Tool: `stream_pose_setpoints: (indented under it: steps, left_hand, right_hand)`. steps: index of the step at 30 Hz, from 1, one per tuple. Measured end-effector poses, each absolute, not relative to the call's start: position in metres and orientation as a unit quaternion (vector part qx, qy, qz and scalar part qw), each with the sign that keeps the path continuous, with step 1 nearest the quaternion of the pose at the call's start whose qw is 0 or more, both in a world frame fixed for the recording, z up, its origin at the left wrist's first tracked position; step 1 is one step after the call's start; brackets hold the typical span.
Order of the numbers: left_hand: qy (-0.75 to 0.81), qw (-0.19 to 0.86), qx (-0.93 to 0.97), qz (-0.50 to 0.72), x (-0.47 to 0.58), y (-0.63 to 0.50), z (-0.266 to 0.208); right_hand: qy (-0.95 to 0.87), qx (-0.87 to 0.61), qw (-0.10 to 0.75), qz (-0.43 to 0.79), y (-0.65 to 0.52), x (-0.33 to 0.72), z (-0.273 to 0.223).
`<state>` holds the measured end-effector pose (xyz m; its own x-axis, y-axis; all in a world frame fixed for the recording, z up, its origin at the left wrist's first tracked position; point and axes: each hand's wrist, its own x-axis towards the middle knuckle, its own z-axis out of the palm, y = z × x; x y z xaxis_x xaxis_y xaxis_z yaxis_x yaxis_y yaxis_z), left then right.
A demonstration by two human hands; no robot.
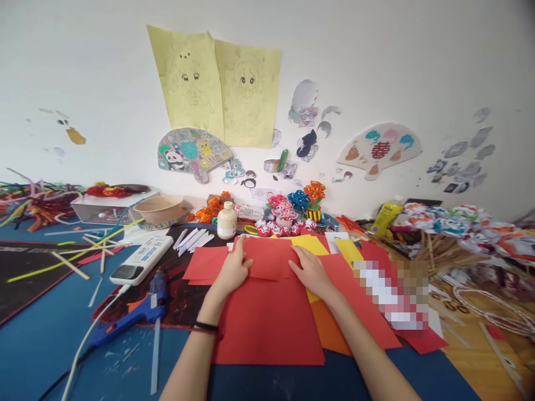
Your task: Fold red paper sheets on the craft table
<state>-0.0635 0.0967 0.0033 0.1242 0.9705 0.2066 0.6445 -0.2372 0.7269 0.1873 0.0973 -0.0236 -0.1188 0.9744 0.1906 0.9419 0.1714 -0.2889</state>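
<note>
A small rectangular sheet of red paper (264, 258) stands between my two hands above a large red sheet (267, 328). My left hand (234, 268) is closed on its left edge, the thumb in front and the fingertips mostly hidden. At the right edge of the red paper, my right hand (311, 272) curls with thumb and fingers on it. Other red pieces (207, 263) lie left of my left hand. Yellow paper (314, 244) and orange paper (332, 328) show from under the red sheets at the right.
A blue glue gun (146, 309), a white power strip (144, 259) with its cable and a glue bottle (227, 220) are at the left. Pipe-cleaner flowers (284, 209) line the wall. A yellow bottle (387, 216) and wrapped bundles (463, 223) stand at the right.
</note>
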Motion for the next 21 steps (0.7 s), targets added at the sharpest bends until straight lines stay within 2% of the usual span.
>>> stream_pose_setpoints:
  steps: [3,5,9,12,14,21]
  left_hand:
    - [0.564,0.219,0.709,0.363,-0.052,0.099,0.002]
    - [0.556,0.245,0.687,0.398,-0.046,0.100,-0.001]
    - [0.497,0.442,0.575,0.477,-0.030,0.097,-0.005]
    - [0.433,0.551,0.509,0.500,-0.019,0.091,-0.004]
    - [0.462,0.516,0.537,0.482,-0.013,0.088,-0.005]
    - [0.593,0.258,0.676,0.353,-0.003,0.085,-0.010]
  right_hand:
    - [-0.712,-0.673,0.200,-0.021,0.100,0.193,-0.026]
    - [-0.711,-0.674,0.199,-0.035,0.102,0.195,-0.028]
    - [-0.717,-0.656,0.236,-0.007,0.104,0.198,-0.032]
    - [-0.703,-0.631,0.324,0.056,0.107,0.198,-0.033]
    - [-0.688,-0.616,0.373,0.092,0.110,0.200,-0.033]
    - [-0.628,-0.594,0.475,0.164,0.113,0.205,-0.025]
